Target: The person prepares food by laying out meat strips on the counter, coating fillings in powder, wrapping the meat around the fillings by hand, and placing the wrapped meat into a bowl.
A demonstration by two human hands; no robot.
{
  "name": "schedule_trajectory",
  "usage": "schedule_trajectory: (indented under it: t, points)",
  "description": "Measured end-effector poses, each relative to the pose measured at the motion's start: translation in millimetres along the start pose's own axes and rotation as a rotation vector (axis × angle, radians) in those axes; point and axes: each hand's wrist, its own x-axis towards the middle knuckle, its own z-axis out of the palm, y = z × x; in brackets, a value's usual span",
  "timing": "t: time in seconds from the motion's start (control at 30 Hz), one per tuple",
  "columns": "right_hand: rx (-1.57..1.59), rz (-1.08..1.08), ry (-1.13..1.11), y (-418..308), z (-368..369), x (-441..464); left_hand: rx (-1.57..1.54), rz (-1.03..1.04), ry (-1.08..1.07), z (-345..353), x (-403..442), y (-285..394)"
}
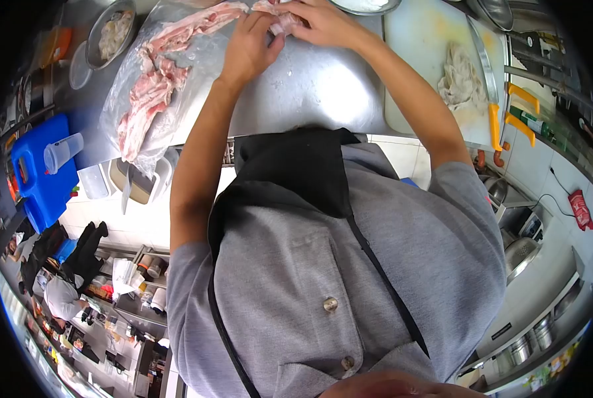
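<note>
At the top centre, over the steel table (296, 86), both hands are close together at a piece of raw meat (282, 23). My left hand (251, 46) is at the meat's left side, its fingers bent and their tips partly hidden. From the right, my right hand (320, 23) pinches the same piece. Long strips of raw meat (152, 99) lie on a clear plastic sheet (114, 109) left of my hands, reaching up to my left hand.
A cutting board (402, 79) on the right holds a wet cloth (462, 76) and a long knife (485, 66) with a yellow handle. Bowls stand at the upper left (116, 33) and top. A blue jug (44, 172) is left; another person (61, 298) is lower left.
</note>
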Motion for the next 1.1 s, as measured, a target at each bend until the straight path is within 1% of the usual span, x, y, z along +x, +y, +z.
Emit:
schedule_trajectory:
  t: [0.03,0.07,0.1,0.17,0.23,0.3,0.33,0.37,0.4,0.43,0.5,0.53,0.57,0.6,0.63,0.7,0.77,0.8,0.83,0.87,0.9,0.93,0.97,1.0,1.03,1.07,1.1]
  points:
    - [-0.013,-0.111,0.031,-0.9,-3.3,-2.3,0.003,-0.003,0.005,-1.8,3.6,-2.0]
    - [-0.024,-0.22,0.062,-1.6,-4.5,-2.7,-0.06,-0.096,-0.024,-3.9,6.2,-3.6]
    - [-0.021,-0.22,0.061,1.4,-1.6,-2.4,-0.126,-0.189,-0.057,-5.0,6.9,-4.7]
    - [-0.125,-0.217,0.051,9.6,3.1,-2.3,-0.097,-0.169,-0.074,-6.0,11.1,-7.3]
    - [-0.101,-0.21,0.039,8.5,-1.0,0.4,-0.067,-0.143,-0.086,-6.1,14.9,-7.0]
    - [-0.072,-0.204,0.025,11.5,1.2,0.2,-0.142,-0.262,-0.156,-8.6,13.7,-3.9]
    - [-0.117,-0.196,-0.035,16.9,7.8,-2.4,-0.141,-0.261,-0.155,-11.2,13.1,-1.3]
    - [-0.163,-0.188,-0.097,23.3,12.5,-4.7,-0.203,-0.297,-0.206,-13.8,12.1,1.1]
    - [-0.163,-0.188,-0.099,19.7,11.3,-7.8,-0.264,-0.334,-0.257,-15.3,10.3,2.7]
    - [-0.127,-0.154,-0.11,15.3,10.1,-14.1,-0.265,-0.337,-0.256,-15.4,7.8,3.2]
    - [-0.09,-0.119,-0.123,9.5,9.8,-18.4,-0.395,-0.382,-0.28,-15.2,1.3,6.2]
    - [-0.093,-0.073,-0.123,8.1,9.6,-18.4,-0.397,-0.383,-0.281,-14.5,-2.2,10.1]
    - [-0.098,-0.027,-0.12,6.8,9.3,-18.4,-0.257,-0.221,-0.106,-13.2,-6.1,15.5]
    - [-0.098,-0.024,-0.118,10.2,12.7,-17.1,-0.115,-0.059,0.068,-12.6,-8.9,20.5]
    - [-0.123,-0.03,-0.099,15.0,16.9,-13.0,-0.115,-0.056,0.067,-11.3,-11.0,23.3]
    - [-0.147,-0.038,-0.081,17.6,16.4,-9.3,-0.012,0.042,-0.008,-9.6,-14.8,27.3]
    - [-0.032,0.03,-0.207,16.6,7.6,-1.9,-0.024,0.013,-0.002,-7.9,-11.2,23.5]
    - [-0.034,0.026,-0.209,16.3,7.8,-2.6,-0.042,-0.017,-0.002,-6.1,-9.4,20.0]
    - [-0.005,0.019,-0.105,15.3,9.0,-4.8,-0.039,-0.019,0.002,-5.5,-7.0,15.0]
    - [0.023,0.01,-0.002,14.8,9.6,-5.2,-0.062,-0.047,-0.042,-6.3,-2.6,7.4]
    - [0.021,0.003,-0.005,2.4,5.7,-6.3,-0.084,-0.074,-0.085,-6.9,1.4,-1.0]
    - [0.068,0.043,0.035,-19.5,-1.5,-8.8,-0.079,-0.076,-0.079,-6.8,6.0,-10.2]
    - [0.116,0.085,0.075,-31.4,-5.6,-10.1,-0.137,-0.112,-0.133,-6.6,10.2,-18.6]
    - [0.117,0.083,0.073,-30.2,-4.5,-10.8,-0.198,-0.148,-0.19,-7.0,12.4,-21.9]
    - [0.089,0.008,0.157,-27.0,-2.7,-11.4,-0.195,-0.147,-0.188,-6.6,13.7,-23.9]
    - [0.06,-0.069,0.243,-24.8,-1.9,-11.6,-0.252,-0.223,-0.203,-6.9,15.6,-26.1]
    - [0.06,-0.075,0.247,-25.0,-3.5,-12.1,-0.308,-0.299,-0.217,-8.5,18.3,-27.5]
